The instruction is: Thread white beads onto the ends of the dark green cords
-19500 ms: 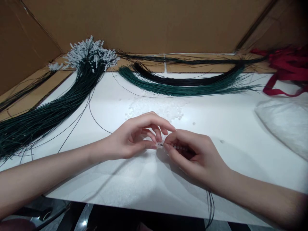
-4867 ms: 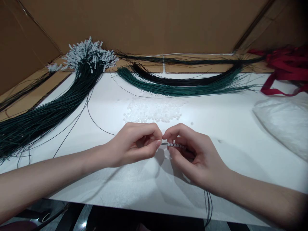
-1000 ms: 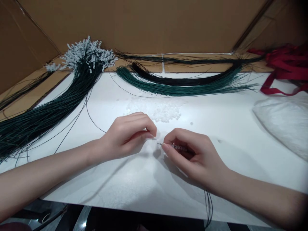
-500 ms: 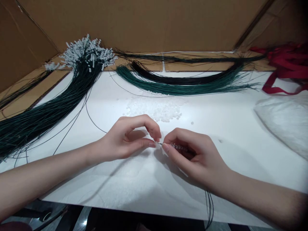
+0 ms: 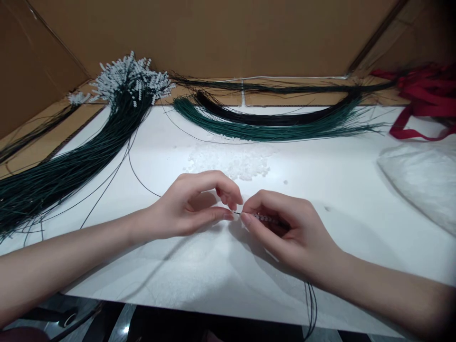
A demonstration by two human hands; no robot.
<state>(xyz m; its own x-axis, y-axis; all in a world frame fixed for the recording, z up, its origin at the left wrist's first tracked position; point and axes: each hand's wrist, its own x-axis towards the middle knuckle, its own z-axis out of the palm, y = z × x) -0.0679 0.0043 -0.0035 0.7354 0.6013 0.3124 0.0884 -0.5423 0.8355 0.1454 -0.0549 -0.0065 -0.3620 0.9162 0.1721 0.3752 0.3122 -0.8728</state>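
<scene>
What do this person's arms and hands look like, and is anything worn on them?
The bare left hand and bare right hand wear no visible gloves, rings or watch. The left forearm and right forearm are bare, with no sleeve in view; no markings stand out.

I'm looking down at a white surface (image 5: pixel 338 164): loose white beads (image 5: pixel 245 167) are lying scattered near its middle, green wires (image 5: pixel 270 133) and black wires (image 5: pixel 270 119) are curving behind them, beaded stems (image 5: pixel 107 147) are sprawling leftward, and a plastic bag (image 5: pixel 423 178) is resting on my right.
</scene>
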